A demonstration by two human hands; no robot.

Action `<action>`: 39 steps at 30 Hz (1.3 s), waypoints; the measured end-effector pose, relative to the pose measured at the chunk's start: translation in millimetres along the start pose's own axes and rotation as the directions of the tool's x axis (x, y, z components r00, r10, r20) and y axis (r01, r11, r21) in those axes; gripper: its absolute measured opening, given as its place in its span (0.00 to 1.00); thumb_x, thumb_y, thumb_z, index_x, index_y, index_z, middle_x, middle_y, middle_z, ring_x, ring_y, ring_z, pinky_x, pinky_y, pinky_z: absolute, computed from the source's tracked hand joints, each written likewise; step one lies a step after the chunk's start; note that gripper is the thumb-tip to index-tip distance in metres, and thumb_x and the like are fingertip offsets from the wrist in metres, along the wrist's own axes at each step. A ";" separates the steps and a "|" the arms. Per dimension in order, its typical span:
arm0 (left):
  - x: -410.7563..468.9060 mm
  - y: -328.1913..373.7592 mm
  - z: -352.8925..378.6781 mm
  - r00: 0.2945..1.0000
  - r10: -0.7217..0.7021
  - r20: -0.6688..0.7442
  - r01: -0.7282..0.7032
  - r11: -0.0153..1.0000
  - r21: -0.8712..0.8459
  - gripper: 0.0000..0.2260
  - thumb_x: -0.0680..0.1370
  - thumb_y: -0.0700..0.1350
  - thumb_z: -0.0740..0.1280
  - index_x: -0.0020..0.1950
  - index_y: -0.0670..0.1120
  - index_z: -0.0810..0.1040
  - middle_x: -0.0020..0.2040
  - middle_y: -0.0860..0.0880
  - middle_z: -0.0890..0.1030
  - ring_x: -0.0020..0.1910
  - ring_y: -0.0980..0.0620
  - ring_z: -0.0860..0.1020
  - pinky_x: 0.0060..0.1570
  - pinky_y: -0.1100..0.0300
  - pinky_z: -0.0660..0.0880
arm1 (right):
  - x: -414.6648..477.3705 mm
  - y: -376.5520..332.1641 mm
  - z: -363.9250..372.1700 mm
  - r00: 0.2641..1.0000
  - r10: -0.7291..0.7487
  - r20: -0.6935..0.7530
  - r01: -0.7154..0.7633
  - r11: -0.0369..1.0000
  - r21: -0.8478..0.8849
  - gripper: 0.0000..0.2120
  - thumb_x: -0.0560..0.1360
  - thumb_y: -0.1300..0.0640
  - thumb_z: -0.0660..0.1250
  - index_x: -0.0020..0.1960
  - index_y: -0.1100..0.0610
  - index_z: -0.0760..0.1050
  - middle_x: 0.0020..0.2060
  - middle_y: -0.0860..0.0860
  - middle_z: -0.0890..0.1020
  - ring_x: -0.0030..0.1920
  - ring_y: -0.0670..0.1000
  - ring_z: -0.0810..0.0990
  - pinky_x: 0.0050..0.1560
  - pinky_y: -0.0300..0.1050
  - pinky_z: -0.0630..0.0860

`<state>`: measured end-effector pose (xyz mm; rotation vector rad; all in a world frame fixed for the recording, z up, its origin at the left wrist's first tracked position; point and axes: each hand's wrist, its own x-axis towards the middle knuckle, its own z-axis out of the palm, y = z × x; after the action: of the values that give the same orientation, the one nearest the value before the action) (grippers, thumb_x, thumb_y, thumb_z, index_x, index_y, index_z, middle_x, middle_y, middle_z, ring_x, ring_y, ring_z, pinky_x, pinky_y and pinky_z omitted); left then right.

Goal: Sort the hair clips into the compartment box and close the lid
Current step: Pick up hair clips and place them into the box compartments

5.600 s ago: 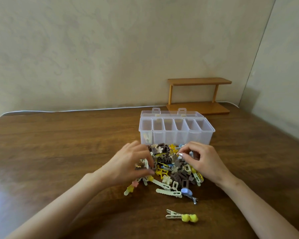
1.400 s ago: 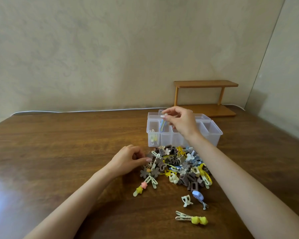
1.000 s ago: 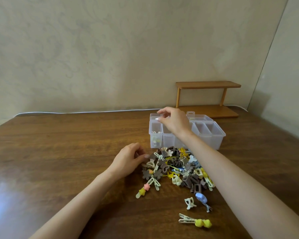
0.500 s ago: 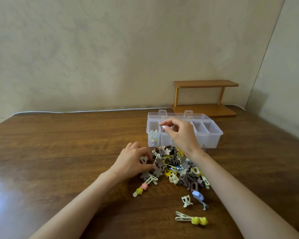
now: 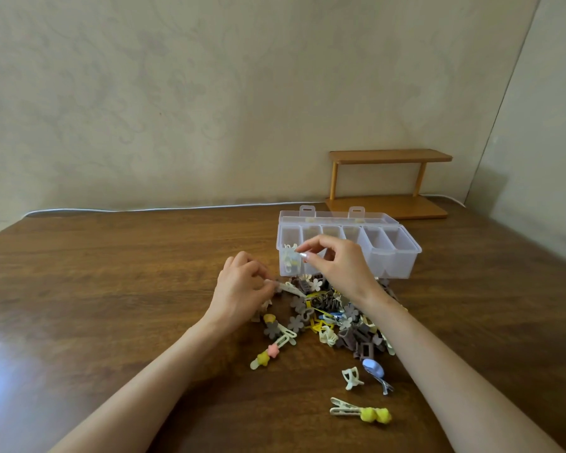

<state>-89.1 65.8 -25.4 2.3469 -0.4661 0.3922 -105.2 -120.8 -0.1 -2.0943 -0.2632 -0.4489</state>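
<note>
clip pile (image 5: 337,318) before compartment box (image 5: 396,266) | shelf (image 5: 386,184) behind (rightward) | all on table (image 5: 111,289)

A clear compartment box (image 5: 396,261) is seen open on the surface (image 5: 111,289), its lid (image 5: 340,219) laid back behind. A few pale clips (image 5: 289,261) are held in the leftmost compartment. Mixed brown, yellow and cream hair clips (image 5: 337,318) are heaped just before it, several scattered nearer.

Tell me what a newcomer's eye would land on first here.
First, the jumbled pile of hair clips in brown, cream and yellow in the middle of the table. The left hand pinches a cream clip at its left edge; the right hand hovers before the clear compartment box behind it, lid open. A wooden shelf stands far right by the wall.
</note>
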 end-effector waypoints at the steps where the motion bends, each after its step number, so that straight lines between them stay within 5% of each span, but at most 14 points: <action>1: 0.4 1.0 -2.3 0.999 -0.007 -0.032 0.006 0.999 -0.050 0.04 0.72 0.45 0.70 0.39 0.50 0.76 0.49 0.52 0.75 0.52 0.53 0.70 0.52 0.56 0.71 | 0.0 1.1 0.4 0.999 0.010 0.035 -0.009 1.000 -0.019 0.04 0.74 0.56 0.68 0.47 0.49 0.81 0.40 0.43 0.81 0.30 0.41 0.70 0.35 0.39 0.70; 6: -3.0 7.4 -11.0 0.993 -0.044 -0.105 0.002 0.928 -0.373 0.03 0.73 0.44 0.70 0.39 0.49 0.77 0.46 0.49 0.78 0.45 0.52 0.74 0.43 0.61 0.71 | -2.7 -1.0 4.3 0.989 0.012 0.148 -0.008 0.999 -0.033 0.06 0.72 0.50 0.71 0.48 0.47 0.81 0.40 0.43 0.82 0.32 0.40 0.72 0.38 0.43 0.70; 11: -4.5 10.3 -11.0 0.992 -0.062 -0.112 0.007 0.900 -0.436 0.03 0.75 0.44 0.68 0.43 0.46 0.79 0.45 0.49 0.79 0.44 0.53 0.75 0.41 0.65 0.69 | -1.6 -1.4 3.1 0.996 -0.006 0.084 0.002 0.999 0.043 0.05 0.71 0.55 0.73 0.46 0.48 0.81 0.39 0.45 0.82 0.31 0.41 0.70 0.36 0.36 0.69; 17: -3.7 0.1 1.9 0.996 0.075 -0.041 -0.079 0.991 -0.105 0.06 0.76 0.47 0.66 0.52 0.50 0.77 0.47 0.58 0.76 0.49 0.57 0.73 0.47 0.63 0.72 | 8.3 3.6 -4.2 0.987 0.021 -0.156 0.001 0.990 0.140 0.07 0.72 0.60 0.71 0.50 0.54 0.83 0.42 0.49 0.83 0.34 0.43 0.71 0.39 0.36 0.71; 21: -1.6 -7.0 13.4 0.972 0.225 0.070 -0.233 0.963 0.138 0.12 0.76 0.51 0.65 0.58 0.52 0.76 0.53 0.54 0.76 0.50 0.57 0.66 0.50 0.62 0.65 | 23.8 3.7 -7.2 0.974 0.021 -0.224 -0.008 0.998 0.059 0.10 0.73 0.61 0.69 0.54 0.55 0.82 0.45 0.47 0.82 0.40 0.40 0.75 0.43 0.31 0.71; 30: -0.5 -10.9 16.4 0.969 0.230 0.092 -0.243 0.952 0.183 0.09 0.74 0.49 0.68 0.54 0.51 0.76 0.53 0.54 0.74 0.49 0.58 0.64 0.51 0.63 0.66 | 59.8 -6.4 4.4 0.995 0.049 -0.085 -0.076 0.930 -0.358 0.12 0.75 0.59 0.66 0.56 0.51 0.81 0.52 0.48 0.83 0.53 0.48 0.79 0.50 0.46 0.76; 39: -0.3 -9.9 12.4 0.970 0.243 -0.002 -0.240 0.961 0.137 0.04 0.73 0.46 0.69 0.46 0.48 0.76 0.47 0.54 0.76 0.48 0.53 0.69 0.48 0.62 0.67 | 65.6 -11.3 7.4 0.993 0.056 -0.105 -0.091 0.925 -0.369 0.14 0.76 0.61 0.61 0.56 0.47 0.80 0.52 0.47 0.83 0.53 0.49 0.78 0.46 0.44 0.74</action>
<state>-83.3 64.2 -40.1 2.4211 -0.7422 0.5751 -48.0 -107.8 32.2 -2.4374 -0.0438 -0.5853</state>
